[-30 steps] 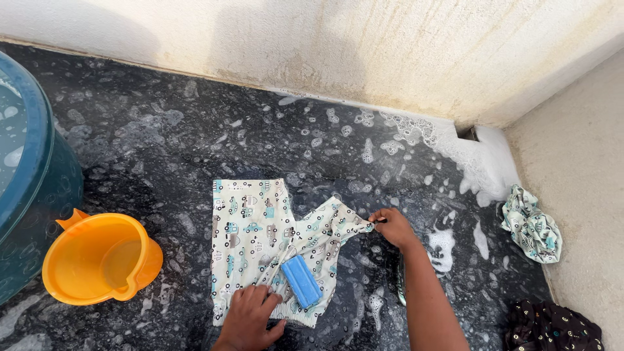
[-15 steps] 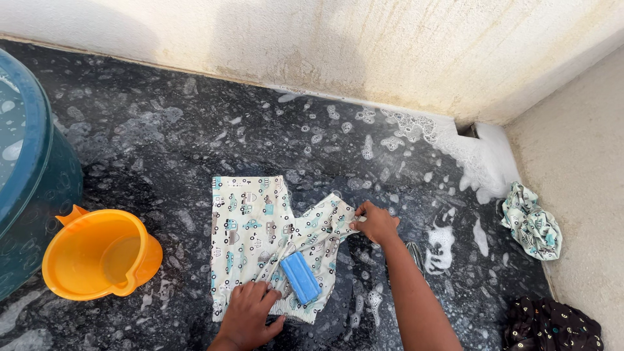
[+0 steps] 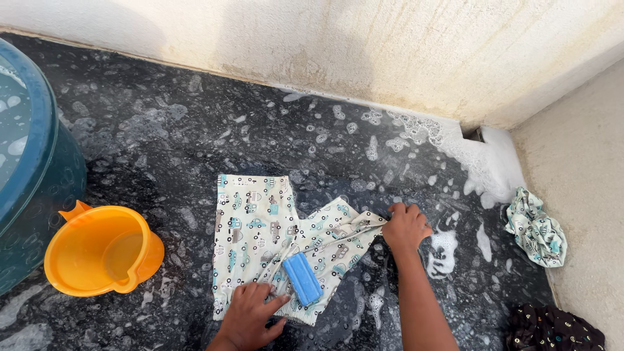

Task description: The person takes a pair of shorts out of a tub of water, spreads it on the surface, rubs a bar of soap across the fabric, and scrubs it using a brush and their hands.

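Two hands work one wet patterned cloth [image 3: 260, 227] spread on the dark soapy floor [image 3: 162, 143]: our left hand [image 3: 250, 315] presses flat on its near edge, our right hand [image 3: 406, 224] pinches its right corner. Soaked, it looks limp, heavy, slippery; corners grip best.

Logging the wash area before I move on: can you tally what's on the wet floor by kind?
Patterned cloths: 3 (spread white printed cloth, crumpled pale green cloth, dark dotted cloth)
Soap bars: 1 (blue soap bar)
Water vessels: 2 (orange jug, blue tub)
Total: 6
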